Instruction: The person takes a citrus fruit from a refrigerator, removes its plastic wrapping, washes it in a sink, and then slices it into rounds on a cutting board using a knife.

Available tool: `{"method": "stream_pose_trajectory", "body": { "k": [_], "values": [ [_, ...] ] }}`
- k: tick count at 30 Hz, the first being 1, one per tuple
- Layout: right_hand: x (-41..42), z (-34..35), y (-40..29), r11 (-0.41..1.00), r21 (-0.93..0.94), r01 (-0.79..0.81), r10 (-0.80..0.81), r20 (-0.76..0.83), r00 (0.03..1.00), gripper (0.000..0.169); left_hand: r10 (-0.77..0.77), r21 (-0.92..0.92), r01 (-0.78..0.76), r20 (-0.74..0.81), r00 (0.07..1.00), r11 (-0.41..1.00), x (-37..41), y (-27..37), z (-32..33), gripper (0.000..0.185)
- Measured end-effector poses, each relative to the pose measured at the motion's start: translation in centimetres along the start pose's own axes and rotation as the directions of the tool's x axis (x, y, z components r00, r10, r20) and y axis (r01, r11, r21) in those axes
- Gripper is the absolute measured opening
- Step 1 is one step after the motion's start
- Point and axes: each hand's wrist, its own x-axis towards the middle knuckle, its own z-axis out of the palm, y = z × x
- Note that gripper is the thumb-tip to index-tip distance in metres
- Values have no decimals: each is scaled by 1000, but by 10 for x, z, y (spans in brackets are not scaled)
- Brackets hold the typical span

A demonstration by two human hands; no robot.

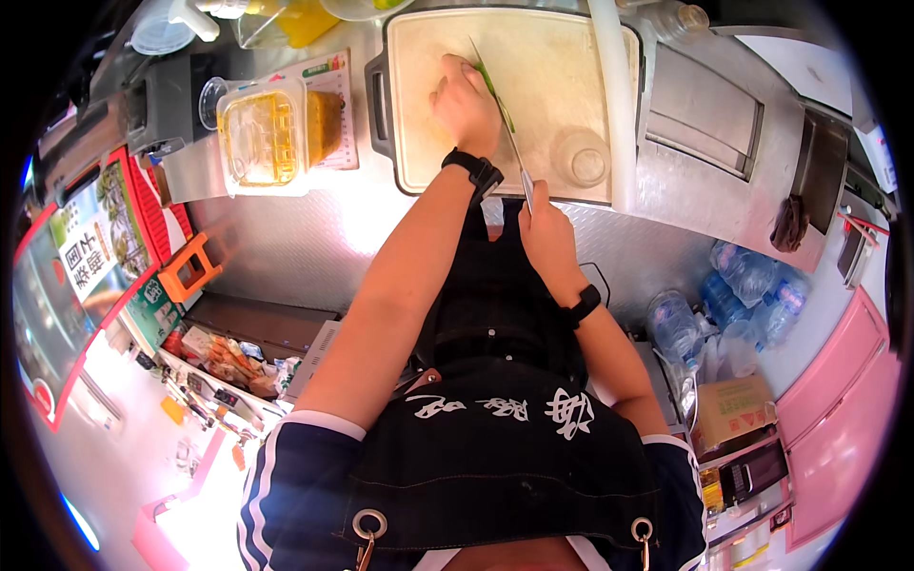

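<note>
My right hand [548,235] is closed around the handle of a kitchen knife [511,139], whose long blade points away from me over the cutting board [557,57]. Pressed down just left of the blade, my left hand [468,103] has its fingers curled on the board; what lies under them is hidden. A narrow green piece of produce [486,78] shows between that hand and the blade, running along it. Near the board's front right stands a clear, empty-looking cup [587,158], apart from both hands.
A clear plastic container with yellow contents [260,139] stands left of the board on a printed sheet [348,107]. A white bar [615,86] lies across the board's right side. Farther right are a steel inset [703,107] and a dark cloth [790,223] at the counter edge.
</note>
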Motion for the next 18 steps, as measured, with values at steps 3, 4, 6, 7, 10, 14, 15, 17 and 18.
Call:
{"method": "stream_pose_trajectory", "body": {
  "k": [3, 4, 6, 7, 10, 14, 15, 17, 18],
  "values": [
    [0, -3, 4, 997, 81, 15, -14, -15, 1000, 24, 21, -12, -21, 27, 999, 1000, -1, 0, -2, 15],
    [0, -7, 3, 993, 118, 26, -24, -22, 999, 23, 23, 8, -23, 22, 999, 1000, 0, 0, -2, 15],
    [0, -16, -2, 985, 166, 53, -44, -59, 997, 23, 27, 47, -28, 13, 1000, 998, 0, 0, -1, 14],
    [0, -20, -6, 982, 177, 70, -55, -89, 995, 23, 27, 46, -28, 11, 1000, 999, 0, 0, 0, 14],
    [3, -32, -16, 977, 192, 97, -73, -125, 989, 23, 36, 40, -36, 5, 999, 999, 0, -2, 1, 13],
    [6, -37, -19, 975, 173, 143, -121, -130, 984, 23, 49, 42, -49, -8, 999, 998, 0, -7, 4, 12],
    [6, -37, -19, 977, 162, 139, -120, -122, 985, 22, 46, 46, -46, -10, 999, 998, -1, -7, 4, 12],
    [7, -37, -19, 981, 139, 133, -118, -105, 987, 21, 40, 40, -40, -10, 999, 998, -1, -6, 4, 12],
    [7, -38, -20, 981, 139, 133, -118, -109, 987, 21, 37, 38, -37, -9, 999, 999, -1, -7, 4, 12]
  ]
}}
